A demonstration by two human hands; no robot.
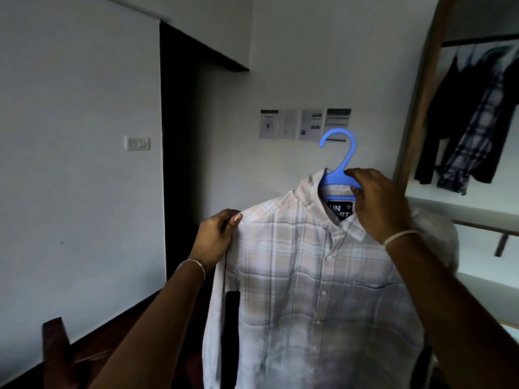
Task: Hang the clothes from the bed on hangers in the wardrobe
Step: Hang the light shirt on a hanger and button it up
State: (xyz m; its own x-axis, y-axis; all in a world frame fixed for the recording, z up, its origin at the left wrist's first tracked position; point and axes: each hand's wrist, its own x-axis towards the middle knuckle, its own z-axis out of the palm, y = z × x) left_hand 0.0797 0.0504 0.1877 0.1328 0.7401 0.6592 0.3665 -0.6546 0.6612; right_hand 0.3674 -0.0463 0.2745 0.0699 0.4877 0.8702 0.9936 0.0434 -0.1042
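A pale wall (70, 164) fills most of the view, with a dark doorway (179, 164) cut into it; in front of it, held up in the air, hangs a light checked shirt (309, 276), buttoned, its collar over a blue plastic hanger (332, 178); the shirt is to the left of the open wardrobe (421, 94) and well apart from the rail (477, 40). In the wardrobe a few dark garments (463, 122), 1 of them checked, hang from that rail; they are blurred. The right hand (376, 203) grasps the hanger at the base of its hook, thumb on top and fingers curled under the bar, just above the shirt's black neck label (339, 210); the hook stands upright and free, catching nothing. The left hand (216, 237) pinches the shirt's shoulder seam between thumb and curled fingers, and the sleeve falls straight below it. On the wall behind the hook are 4 printed sheets (304, 124) in a row, too small to read; a white switch plate (137, 143) sits left of the doorway. Each wrist carries 1 thin band.
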